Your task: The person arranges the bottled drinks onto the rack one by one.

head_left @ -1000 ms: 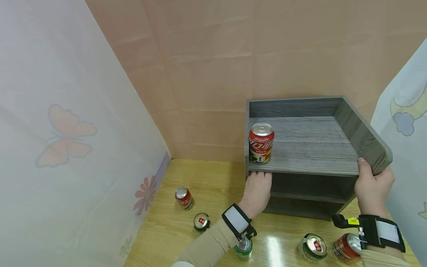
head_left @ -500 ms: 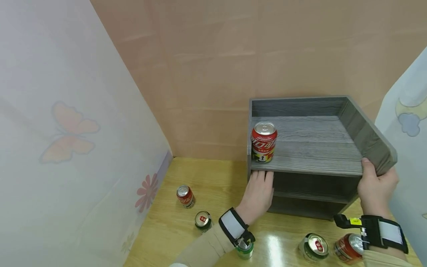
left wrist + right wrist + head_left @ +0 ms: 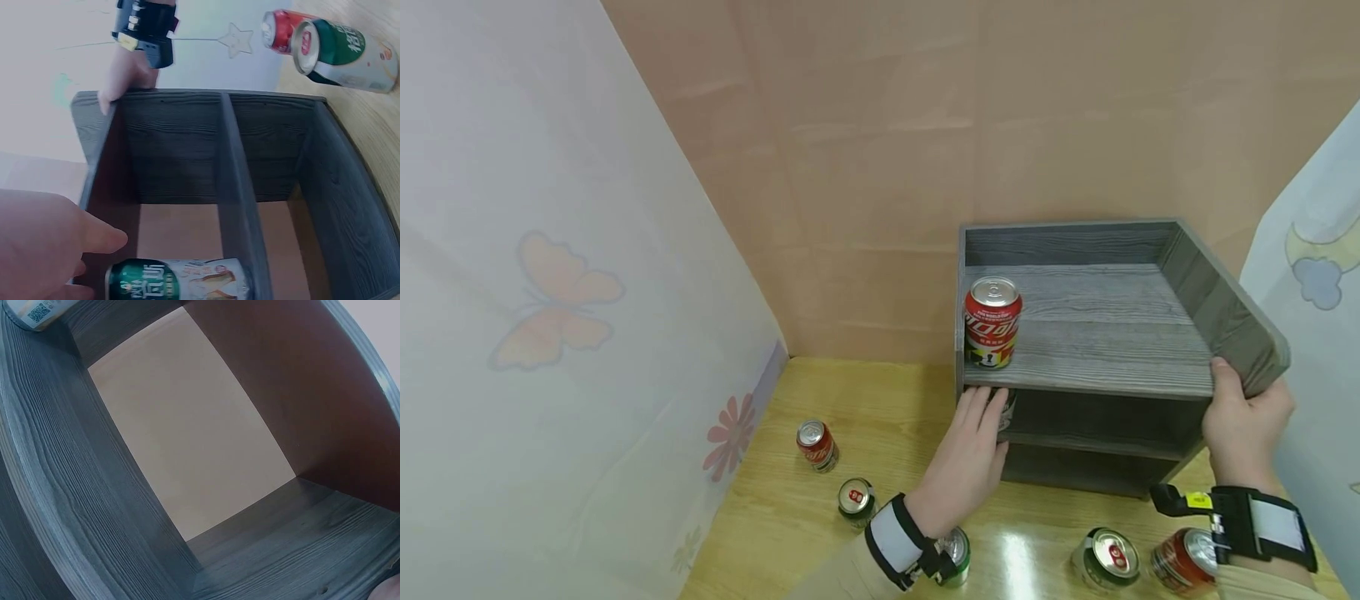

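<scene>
While the right hand (image 3: 1246, 421) gripped the front right corner of the grey wooden shelf unit (image 3: 1097, 350), the left hand (image 3: 972, 442) lay open, fingers straight, at its lower left opening, holding nothing. A red can (image 3: 992, 322) stood upright near the top shelf's left front edge. Any tilt or jolt of the unit could have tipped that can off onto the table (image 3: 790, 492).

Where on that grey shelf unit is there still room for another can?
The top shelf is bare right of the red can, up to the right hand. The left of the middle level is taken by a green can, beside the left hand.
</scene>
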The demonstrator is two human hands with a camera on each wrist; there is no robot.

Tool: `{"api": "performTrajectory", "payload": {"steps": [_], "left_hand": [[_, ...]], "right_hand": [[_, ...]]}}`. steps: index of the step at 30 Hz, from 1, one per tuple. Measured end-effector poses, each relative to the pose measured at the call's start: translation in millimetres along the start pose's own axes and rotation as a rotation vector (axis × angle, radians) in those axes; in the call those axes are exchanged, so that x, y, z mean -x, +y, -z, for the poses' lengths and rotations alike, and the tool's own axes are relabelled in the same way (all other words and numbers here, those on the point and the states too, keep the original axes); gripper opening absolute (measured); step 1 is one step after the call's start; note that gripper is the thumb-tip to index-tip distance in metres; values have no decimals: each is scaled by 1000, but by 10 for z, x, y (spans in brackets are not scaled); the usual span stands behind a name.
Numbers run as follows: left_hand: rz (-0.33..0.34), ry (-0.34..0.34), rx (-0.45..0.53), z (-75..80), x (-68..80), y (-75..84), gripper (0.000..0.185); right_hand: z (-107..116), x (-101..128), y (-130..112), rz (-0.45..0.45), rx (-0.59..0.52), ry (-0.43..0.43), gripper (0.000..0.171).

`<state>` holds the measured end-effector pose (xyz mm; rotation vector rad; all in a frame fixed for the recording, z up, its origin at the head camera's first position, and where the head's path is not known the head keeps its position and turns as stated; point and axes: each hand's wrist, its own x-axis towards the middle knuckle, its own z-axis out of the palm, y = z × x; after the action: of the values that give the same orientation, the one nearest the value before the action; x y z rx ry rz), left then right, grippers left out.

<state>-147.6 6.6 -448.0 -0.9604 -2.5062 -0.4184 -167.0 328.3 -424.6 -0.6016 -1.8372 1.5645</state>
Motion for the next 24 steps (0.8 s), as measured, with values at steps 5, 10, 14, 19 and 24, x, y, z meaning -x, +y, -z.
{"api": "performTrajectory", "payload": {"steps": [5,10,14,19,24], "left_hand": [[48,-14,144,189,79,3,71],[94,65,218,358,151,-42,49],[128,164,241,447,180,-173,36],[217,246,278,578,215,-408,35],[365,265,228,704,284,-668,35]], "right_hand": [[7,1,4,9,19,-8,30],[22,15,-5,-10,41,-9,30],[18,14,1,-21,44,-1,29],[14,8,13,-5,43,2,30],[9,11,3,15,38,-1,31]]}}
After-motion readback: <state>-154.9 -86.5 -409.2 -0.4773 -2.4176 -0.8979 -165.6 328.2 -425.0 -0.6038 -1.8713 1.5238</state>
